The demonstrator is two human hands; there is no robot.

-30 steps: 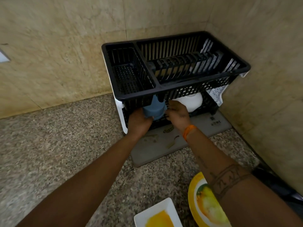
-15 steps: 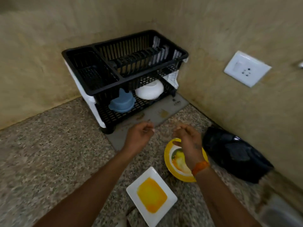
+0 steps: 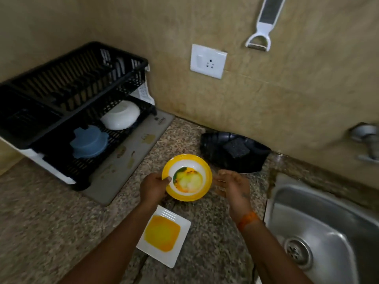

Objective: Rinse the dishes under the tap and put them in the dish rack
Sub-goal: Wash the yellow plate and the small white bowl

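My left hand (image 3: pixel 154 188) grips the left rim of a yellow-rimmed round bowl (image 3: pixel 187 177) smeared with yellow residue, held just above the granite counter. My right hand (image 3: pixel 232 186) hovers open right of the bowl, fingers relaxed, not touching it. A white square plate (image 3: pixel 164 234) with a yellow stain lies on the counter below the bowl. The black two-tier dish rack (image 3: pixel 67 83) stands at the left; its lower tier holds an upturned blue bowl (image 3: pixel 89 141) and an upturned white bowl (image 3: pixel 121 117). The steel sink (image 3: pixel 322 228) is at the lower right, with the tap (image 3: pixel 367 138) on the wall above it.
A grey drying mat (image 3: pixel 123 160) lies under the rack. A black dish (image 3: pixel 231 152) holding a dark scrub sponge (image 3: pixel 235 149) sits against the wall beside the sink. A white wall socket (image 3: pixel 208 61) and a hanging white peeler (image 3: pixel 261 23) are on the wall.
Both hands let go of the blue bowl in the rack's lower tier and drew back. The view swung right toward the sink. My left hand took hold of the yellow bowl.
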